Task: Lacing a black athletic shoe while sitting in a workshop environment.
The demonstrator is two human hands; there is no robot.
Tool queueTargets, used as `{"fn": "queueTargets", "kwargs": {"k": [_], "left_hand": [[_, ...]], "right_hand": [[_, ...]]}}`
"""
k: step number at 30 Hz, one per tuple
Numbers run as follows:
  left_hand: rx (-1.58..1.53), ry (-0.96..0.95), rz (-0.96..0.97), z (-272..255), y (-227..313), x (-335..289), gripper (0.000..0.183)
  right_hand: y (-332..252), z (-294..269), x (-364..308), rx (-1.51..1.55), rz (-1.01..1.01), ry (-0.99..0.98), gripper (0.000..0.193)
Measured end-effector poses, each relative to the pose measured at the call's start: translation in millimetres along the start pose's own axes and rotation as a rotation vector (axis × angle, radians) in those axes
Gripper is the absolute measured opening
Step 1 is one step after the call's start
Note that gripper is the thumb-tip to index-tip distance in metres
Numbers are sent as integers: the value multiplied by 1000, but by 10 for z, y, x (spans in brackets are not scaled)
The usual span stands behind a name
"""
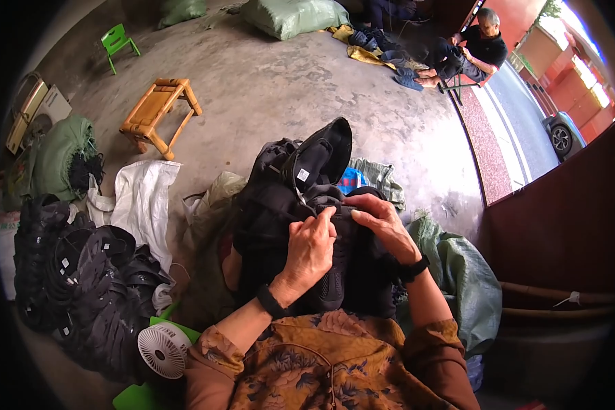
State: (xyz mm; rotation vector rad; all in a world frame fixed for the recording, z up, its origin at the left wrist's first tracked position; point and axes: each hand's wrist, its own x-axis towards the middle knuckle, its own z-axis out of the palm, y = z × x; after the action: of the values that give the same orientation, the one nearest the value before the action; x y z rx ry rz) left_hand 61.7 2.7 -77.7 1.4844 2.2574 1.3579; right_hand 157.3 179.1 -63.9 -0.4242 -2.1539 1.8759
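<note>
A black shoe upper (331,285) lies across my lap with its toe toward me. My left hand (308,254) is closed, its fingertips pinching the dark material near the upper's lacing area. Just to its right, my right hand (383,222) grips the same area between thumb and fingers. Whatever small part sits between the fingertips is too dark to make out. Beyond my hands stands another black upper (324,154), its collar raised and a small white label inside. More black fabric pieces (263,232) lie beneath and around them on my lap.
A heap of black uppers (92,287) lies at the left, beside a white fan (164,350). White sacking (143,201) and a bamboo stool (158,113) are farther off. A green sack (454,280) lies at my right. A seated person (482,48) works by the doorway.
</note>
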Motion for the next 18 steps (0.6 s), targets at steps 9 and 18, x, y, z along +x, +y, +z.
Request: {"fn": "queueTargets", "kwargs": {"k": [9, 18], "left_hand": [[-464, -93, -161, -124, -159, 25, 50], [-409, 19, -93, -36, -176, -33, 45]], "right_hand": [[94, 339, -403, -305, 1, 198, 19], [33, 516, -484, -867, -261, 278, 22]]}}
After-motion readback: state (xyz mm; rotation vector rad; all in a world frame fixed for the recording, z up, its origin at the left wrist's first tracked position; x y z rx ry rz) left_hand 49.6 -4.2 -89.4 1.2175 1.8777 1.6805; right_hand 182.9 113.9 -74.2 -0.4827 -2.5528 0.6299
